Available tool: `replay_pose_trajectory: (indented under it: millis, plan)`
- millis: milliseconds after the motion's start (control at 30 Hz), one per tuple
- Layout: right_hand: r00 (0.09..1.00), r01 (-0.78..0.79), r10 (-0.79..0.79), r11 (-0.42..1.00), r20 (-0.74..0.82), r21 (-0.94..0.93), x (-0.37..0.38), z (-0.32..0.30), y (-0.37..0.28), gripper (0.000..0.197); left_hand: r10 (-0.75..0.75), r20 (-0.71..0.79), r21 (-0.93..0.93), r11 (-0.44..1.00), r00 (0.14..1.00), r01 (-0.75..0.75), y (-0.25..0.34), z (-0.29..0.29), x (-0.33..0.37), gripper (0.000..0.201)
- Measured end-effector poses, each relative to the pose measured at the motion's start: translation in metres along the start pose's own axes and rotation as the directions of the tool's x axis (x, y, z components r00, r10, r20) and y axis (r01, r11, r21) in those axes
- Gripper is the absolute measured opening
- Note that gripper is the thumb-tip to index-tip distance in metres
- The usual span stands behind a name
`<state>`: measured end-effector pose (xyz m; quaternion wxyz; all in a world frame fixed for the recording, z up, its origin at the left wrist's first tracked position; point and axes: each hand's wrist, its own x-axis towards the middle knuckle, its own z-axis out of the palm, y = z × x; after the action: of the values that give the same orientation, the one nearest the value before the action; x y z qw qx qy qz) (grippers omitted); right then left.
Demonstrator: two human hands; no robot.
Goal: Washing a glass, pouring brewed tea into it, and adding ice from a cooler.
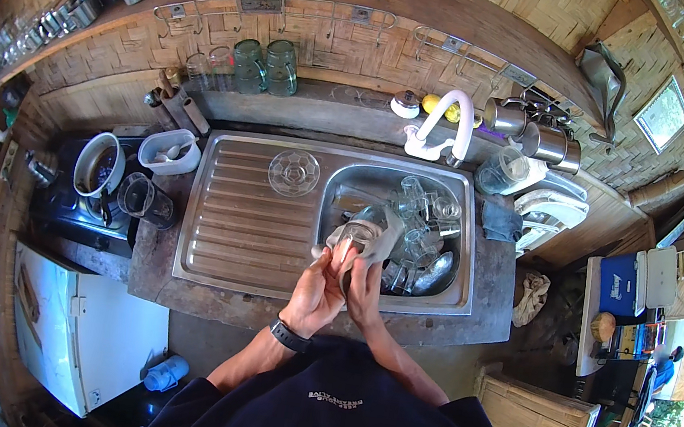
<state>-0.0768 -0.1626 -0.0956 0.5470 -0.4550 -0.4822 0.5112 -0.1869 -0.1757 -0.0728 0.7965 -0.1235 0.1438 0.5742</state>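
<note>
Over the left edge of the sink basin (463, 270), both my hands are closed round a clear glass (356, 235). My left hand (318, 296), with a dark watch on its wrist, grips the near end of it, and some fingertips show against the glass. My right hand (364, 292) holds its right side. A thin whitish piece (390, 231), cloth or plastic, is wrapped along the glass; I cannot tell which. In the basin beyond lie several clear glasses (418, 246) and a shiny metal piece (438, 272).
A ribbed steel drainboard (228, 215) spreads to the left, with a patterned glass dish (293, 173) on it. The white faucet (452, 111) arches behind the basin. Green glass mugs (280, 67) stand on the back ledge. At left are a pot (99, 166) and a plastic tub (170, 152).
</note>
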Motion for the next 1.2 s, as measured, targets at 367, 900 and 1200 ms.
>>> replay_pose_trajectory:
  millis: [367, 900, 1200]
  plan:
    - [0.979, 0.115, -0.177, 0.891, -0.103, -0.440, 0.021, -0.021, 0.044, 0.048, 0.059, -0.066, 0.171, 0.984, 0.996, -0.047, -0.008, -0.013, -0.003, 0.025]
    - [0.960, 0.053, -0.073, 0.995, -0.272, -0.079, 0.024, 0.024, -0.057, 0.032, 0.335, 0.075, 0.603, 0.735, 0.939, -0.310, -0.023, -0.012, -0.005, 0.033]
    - [0.937, -0.115, 0.072, 0.988, -0.341, -0.107, 0.018, 0.012, -0.022, 0.048, 0.484, 0.283, 0.940, 0.031, 0.828, -0.340, -0.024, 0.002, -0.012, 0.040]
